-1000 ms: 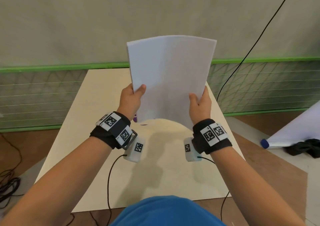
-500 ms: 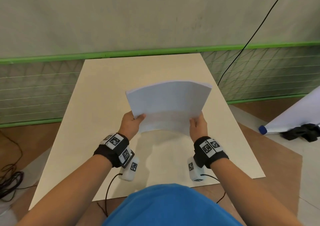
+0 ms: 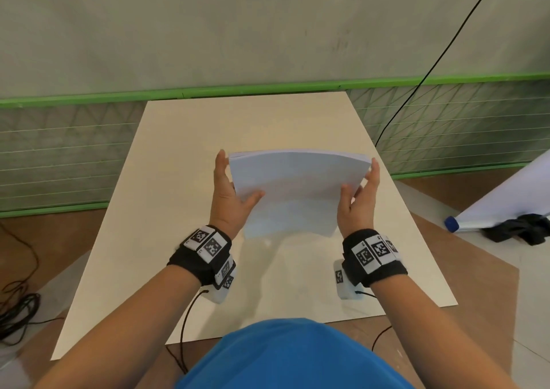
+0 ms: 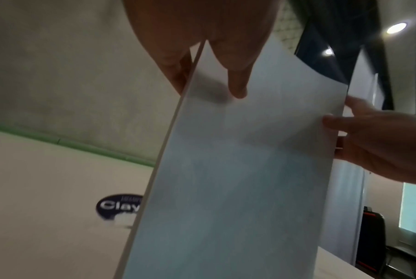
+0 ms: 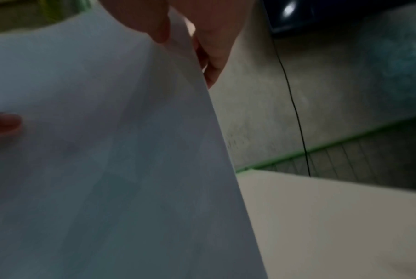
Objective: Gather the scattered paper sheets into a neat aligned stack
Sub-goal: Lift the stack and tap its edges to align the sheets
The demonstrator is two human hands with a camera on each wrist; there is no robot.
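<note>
A stack of white paper sheets (image 3: 297, 189) stands tilted over the middle of the beige table (image 3: 208, 126), its lower edge down near the tabletop. My left hand (image 3: 229, 192) holds its left side, thumb on the front face and fingers straight behind. My right hand (image 3: 360, 198) holds the right side the same way. In the left wrist view the paper stack (image 4: 238, 169) sits between the left thumb (image 4: 235, 75) and the fingers behind, its edges flush. The right wrist view shows the paper stack (image 5: 106, 151) close up, with the right fingers (image 5: 211, 47) behind it.
A dark round sticker (image 4: 117, 206) is on the table behind the stack. A green-edged mesh fence (image 3: 89, 150) runs along the far side. A black cable (image 3: 416, 81) hangs at the right. A rolled white sheet (image 3: 506, 198) and dark cloth (image 3: 518, 230) lie on the floor at the right.
The stack has come down from upright at chest height to the tabletop. Both hands have slid from its lower corners up along its sides.
</note>
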